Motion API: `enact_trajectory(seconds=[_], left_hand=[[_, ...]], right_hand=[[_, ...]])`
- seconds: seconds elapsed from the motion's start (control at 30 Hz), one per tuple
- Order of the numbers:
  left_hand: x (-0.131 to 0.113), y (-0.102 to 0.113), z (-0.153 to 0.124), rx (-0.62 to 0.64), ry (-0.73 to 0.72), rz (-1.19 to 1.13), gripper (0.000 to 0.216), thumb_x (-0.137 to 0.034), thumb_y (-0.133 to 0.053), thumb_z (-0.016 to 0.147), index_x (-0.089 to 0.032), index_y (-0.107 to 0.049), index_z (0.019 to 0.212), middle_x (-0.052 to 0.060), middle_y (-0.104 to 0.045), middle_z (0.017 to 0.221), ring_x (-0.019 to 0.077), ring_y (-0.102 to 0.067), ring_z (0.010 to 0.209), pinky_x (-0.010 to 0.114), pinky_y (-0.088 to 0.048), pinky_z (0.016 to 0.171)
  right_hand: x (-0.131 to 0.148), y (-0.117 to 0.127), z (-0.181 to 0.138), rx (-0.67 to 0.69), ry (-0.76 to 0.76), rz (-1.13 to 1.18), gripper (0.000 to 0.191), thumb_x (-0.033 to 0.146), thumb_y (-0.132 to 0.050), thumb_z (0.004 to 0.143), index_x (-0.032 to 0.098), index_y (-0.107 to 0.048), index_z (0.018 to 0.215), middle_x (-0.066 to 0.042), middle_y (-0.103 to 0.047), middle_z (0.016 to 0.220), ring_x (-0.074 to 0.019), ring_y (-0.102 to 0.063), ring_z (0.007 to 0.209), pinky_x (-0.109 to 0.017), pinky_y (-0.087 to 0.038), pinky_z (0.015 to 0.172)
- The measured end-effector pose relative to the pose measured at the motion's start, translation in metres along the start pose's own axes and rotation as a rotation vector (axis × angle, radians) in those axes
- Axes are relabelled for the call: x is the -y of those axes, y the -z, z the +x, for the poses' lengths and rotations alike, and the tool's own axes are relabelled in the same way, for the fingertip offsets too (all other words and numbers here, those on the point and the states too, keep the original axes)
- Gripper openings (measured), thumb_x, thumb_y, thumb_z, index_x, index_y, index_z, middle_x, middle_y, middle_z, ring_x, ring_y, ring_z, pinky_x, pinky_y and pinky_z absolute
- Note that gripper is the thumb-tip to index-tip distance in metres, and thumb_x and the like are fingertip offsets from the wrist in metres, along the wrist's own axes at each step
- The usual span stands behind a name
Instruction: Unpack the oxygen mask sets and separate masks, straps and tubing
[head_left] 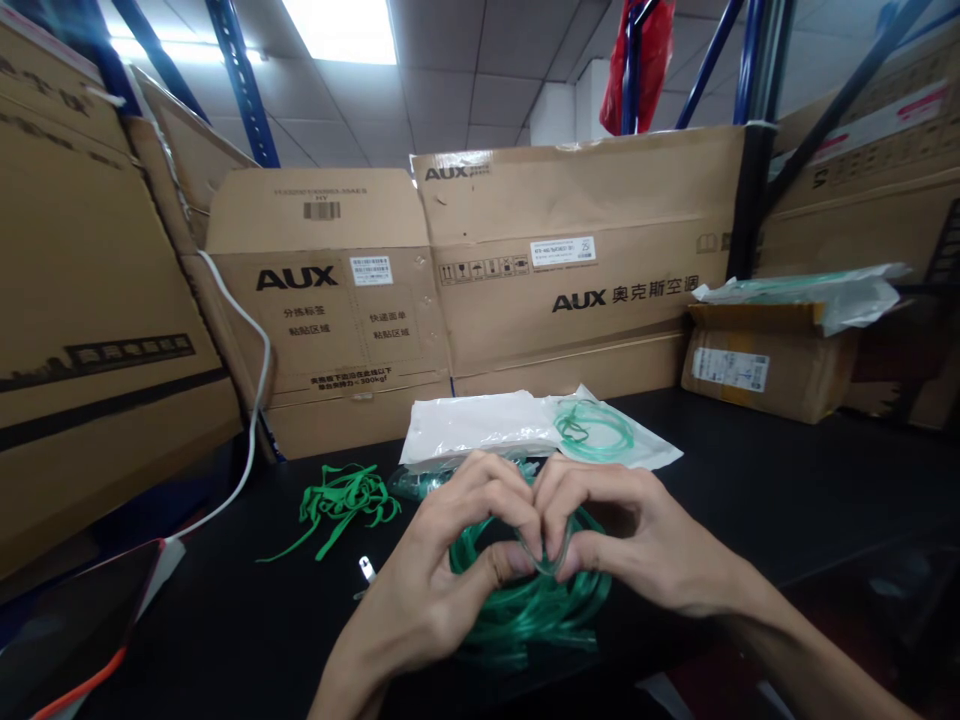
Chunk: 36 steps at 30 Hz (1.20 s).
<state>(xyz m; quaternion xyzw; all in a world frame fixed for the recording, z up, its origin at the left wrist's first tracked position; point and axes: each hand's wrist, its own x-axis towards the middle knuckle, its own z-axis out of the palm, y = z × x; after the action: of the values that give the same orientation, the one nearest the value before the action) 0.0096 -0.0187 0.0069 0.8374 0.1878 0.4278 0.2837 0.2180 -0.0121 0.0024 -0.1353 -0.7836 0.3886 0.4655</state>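
Both my hands meet over a coil of green clear tubing [525,610] on the black table. Between thumb and fingers, my left hand [465,550] pinches a short bend of clear tube [550,566]. My right hand [622,530] pinches the other side of that same bend, so it curves in a small U between the two thumbs. Whether this bend joins the green coil is hidden by my fingers. Just behind my hands lie a clear plastic bag with green parts [420,484] and white packets [472,425], one showing coiled pale-green tubing [600,430].
A tangle of green elastic straps [349,500] lies to the left, near a small metal-ended piece [366,570]. A phone or tablet [82,620] with a white cable [262,380] is at the left edge. Cardboard boxes [585,220] wall the back; a small carton [765,360] stands right.
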Motion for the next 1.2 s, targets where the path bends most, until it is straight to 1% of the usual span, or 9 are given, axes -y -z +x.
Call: enact_trajectory(seconds=[0.13, 0.27, 0.33, 0.47, 0.57, 0.7, 0.87, 1.0, 1.2], left_hand=[[0.001, 0.001, -0.001, 0.01, 0.013, -0.012, 0.015, -0.031, -0.06, 0.098, -0.023, -0.063, 0.085, 0.001, -0.057, 0.095, 0.0193, -0.055, 0.095, 0.034, -0.042, 0.09], [0.001, 0.002, -0.001, 0.02, 0.004, -0.039, 0.013, -0.029, -0.059, 0.099, -0.024, -0.062, 0.088, 0.001, -0.056, 0.095, 0.0191, -0.055, 0.096, 0.034, -0.042, 0.09], [0.0, 0.003, -0.001, 0.021, -0.005, -0.043, 0.013, -0.028, -0.058, 0.099, -0.023, -0.062, 0.088, 0.001, -0.056, 0.095, 0.019, -0.055, 0.096, 0.034, -0.042, 0.091], [0.0, 0.003, -0.002, 0.009, -0.015, -0.025, 0.011, -0.024, -0.059, 0.098, -0.023, -0.062, 0.087, 0.001, -0.056, 0.096, 0.0187, -0.055, 0.096, 0.034, -0.043, 0.09], [0.0, 0.003, -0.001, -0.005, -0.025, 0.019, 0.01, -0.02, -0.059, 0.097, -0.023, -0.062, 0.088, 0.0, -0.056, 0.096, 0.0181, -0.055, 0.095, 0.034, -0.043, 0.088], [0.002, 0.001, 0.002, -0.027, -0.036, 0.106, 0.014, -0.014, -0.056, 0.097, -0.023, -0.061, 0.088, 0.0, -0.056, 0.095, 0.0179, -0.056, 0.095, 0.034, -0.044, 0.087], [0.004, 0.0, 0.003, -0.051, -0.059, 0.205, 0.017, -0.009, -0.055, 0.095, -0.024, -0.062, 0.089, 0.0, -0.056, 0.095, 0.017, -0.056, 0.092, 0.033, -0.044, 0.083], [0.003, -0.001, 0.002, -0.072, -0.102, 0.248, 0.021, -0.005, -0.054, 0.093, -0.024, -0.062, 0.089, -0.001, -0.056, 0.093, 0.0159, -0.055, 0.09, 0.031, -0.044, 0.081], [0.004, -0.002, 0.003, -0.065, -0.116, 0.265, 0.022, -0.004, -0.053, 0.093, -0.024, -0.062, 0.089, -0.002, -0.056, 0.092, 0.0155, -0.055, 0.088, 0.03, -0.043, 0.081]], right_hand=[[-0.001, 0.0, 0.001, -0.024, 0.005, -0.001, 0.01, 0.014, -0.078, 0.082, 0.019, -0.071, 0.077, 0.001, -0.066, 0.081, -0.0151, -0.061, 0.083, -0.03, -0.048, 0.08], [-0.003, 0.001, -0.001, -0.052, -0.012, 0.036, 0.019, 0.011, -0.083, 0.077, 0.022, -0.072, 0.088, 0.002, -0.067, 0.086, -0.0156, -0.062, 0.086, -0.03, -0.049, 0.08], [-0.003, 0.001, -0.001, -0.056, -0.028, 0.048, 0.02, 0.01, -0.081, 0.078, 0.023, -0.072, 0.091, 0.002, -0.067, 0.088, -0.0153, -0.062, 0.086, -0.03, -0.049, 0.081], [-0.003, 0.002, 0.0, -0.033, -0.022, 0.058, 0.013, 0.01, -0.077, 0.083, 0.021, -0.073, 0.09, 0.0, -0.067, 0.088, -0.0159, -0.062, 0.089, -0.031, -0.048, 0.084], [-0.003, 0.002, 0.001, -0.022, -0.022, 0.079, 0.007, 0.012, -0.072, 0.087, 0.019, -0.072, 0.088, 0.0, -0.065, 0.086, -0.0163, -0.061, 0.087, -0.031, -0.047, 0.081], [-0.005, 0.002, 0.0, -0.029, -0.05, 0.073, 0.007, 0.013, -0.069, 0.089, 0.019, -0.07, 0.086, -0.001, -0.063, 0.087, -0.0165, -0.059, 0.085, -0.032, -0.046, 0.079], [-0.005, 0.001, -0.001, -0.02, -0.081, 0.076, 0.009, 0.022, -0.067, 0.093, 0.018, -0.066, 0.085, -0.002, -0.06, 0.088, -0.0173, -0.056, 0.085, -0.032, -0.044, 0.079], [-0.006, 0.0, -0.001, -0.014, -0.11, 0.152, 0.016, 0.03, -0.068, 0.092, 0.017, -0.065, 0.083, -0.002, -0.059, 0.085, -0.0171, -0.055, 0.084, -0.032, -0.042, 0.077], [-0.012, 0.0, 0.002, -0.018, -0.149, 0.256, 0.016, 0.029, -0.072, 0.088, 0.016, -0.066, 0.082, -0.002, -0.059, 0.082, -0.018, -0.055, 0.082, -0.032, -0.04, 0.076]])
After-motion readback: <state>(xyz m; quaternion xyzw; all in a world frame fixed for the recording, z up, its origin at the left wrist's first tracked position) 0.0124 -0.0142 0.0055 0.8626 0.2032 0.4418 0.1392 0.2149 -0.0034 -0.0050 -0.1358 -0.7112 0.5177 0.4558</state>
